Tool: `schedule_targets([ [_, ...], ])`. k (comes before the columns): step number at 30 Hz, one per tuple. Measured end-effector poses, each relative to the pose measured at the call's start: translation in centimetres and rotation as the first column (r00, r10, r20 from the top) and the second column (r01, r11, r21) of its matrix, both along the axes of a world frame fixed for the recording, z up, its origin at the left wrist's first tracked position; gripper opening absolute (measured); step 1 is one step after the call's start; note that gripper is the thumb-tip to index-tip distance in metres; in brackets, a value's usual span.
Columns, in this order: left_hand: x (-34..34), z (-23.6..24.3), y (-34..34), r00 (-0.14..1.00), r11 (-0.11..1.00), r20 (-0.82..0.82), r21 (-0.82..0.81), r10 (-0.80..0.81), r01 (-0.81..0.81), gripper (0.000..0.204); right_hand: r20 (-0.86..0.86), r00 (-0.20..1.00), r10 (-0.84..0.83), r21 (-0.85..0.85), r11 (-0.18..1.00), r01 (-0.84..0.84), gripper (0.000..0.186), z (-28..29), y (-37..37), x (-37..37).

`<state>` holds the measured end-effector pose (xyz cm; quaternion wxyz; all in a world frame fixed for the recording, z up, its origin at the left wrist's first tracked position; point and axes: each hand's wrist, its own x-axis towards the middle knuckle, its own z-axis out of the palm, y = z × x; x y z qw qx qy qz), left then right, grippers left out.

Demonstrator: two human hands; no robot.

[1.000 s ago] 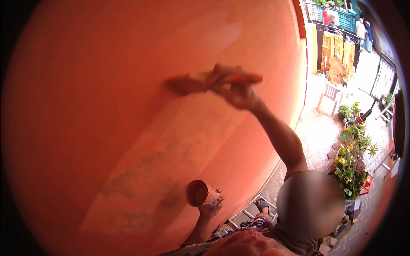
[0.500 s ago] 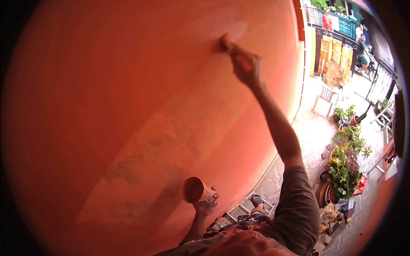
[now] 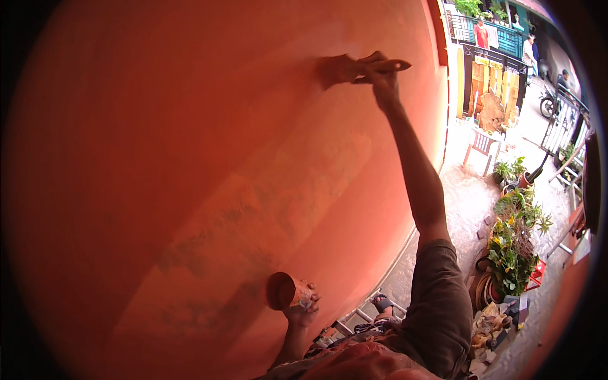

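Paintbrush [image 3: 345, 68] lay bristles-flat against the orange wall [image 3: 190, 158], far and up to the right, with the right hand [image 3: 382, 81] reaching at full stretch and its fingers closed round the handle. The left hand [image 3: 303, 308], near and low, gripped a small paint cup [image 3: 282, 291] just beside the wall. Even strokes probably called for steady light pressure, an upright cup and firm footing on the ladder [image 3: 354, 316].

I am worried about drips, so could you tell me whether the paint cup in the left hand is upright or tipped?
Tipped: the cup in the left hand shows its open mouth sideways toward the orange wall.
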<state>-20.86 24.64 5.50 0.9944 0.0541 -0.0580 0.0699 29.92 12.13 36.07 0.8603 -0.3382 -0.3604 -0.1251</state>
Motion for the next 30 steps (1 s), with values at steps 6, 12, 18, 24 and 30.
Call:
schedule_targets([
  [6, -0.9, -1.5, 0.6, 1.000, 1.000, 0.006, -0.004, 0.029, -0.029, 0.064, 0.092, 0.719, -0.689, -0.327, 0.661, 0.676, 0.029, 2.2, -2.3, 9.5],
  [12, -1.3, -1.4, 0.4, 1.000, 0.999, 0.012, -0.017, 0.029, -0.029, 0.063, 0.368, 0.644, -0.671, -0.218, 0.611, 0.761, 0.009, 1.5, 2.3, -1.3],
  [18, -0.3, 0.2, -0.7, 1.000, 1.000, 0.006, 0.026, 0.008, -0.008, 0.065, 0.666, 0.674, -0.320, 0.003, 0.904, 0.427, 0.005, 1.1, 3.3, -20.3],
  [24, 1.1, -0.2, -1.0, 1.000, 0.999, -0.008, 0.033, 0.009, -0.009, 0.068, 0.835, 0.543, 0.088, -0.052, 0.995, -0.080, 0.013, 2.4, 5.3, -27.2],
  [30, 1.4, 0.8, -0.9, 1.000, 0.997, -0.002, 0.066, 0.027, -0.027, 0.076, 0.321, 0.947, -0.024, 0.063, 0.998, 0.004, 0.009, 2.8, 3.7, -10.3],
])
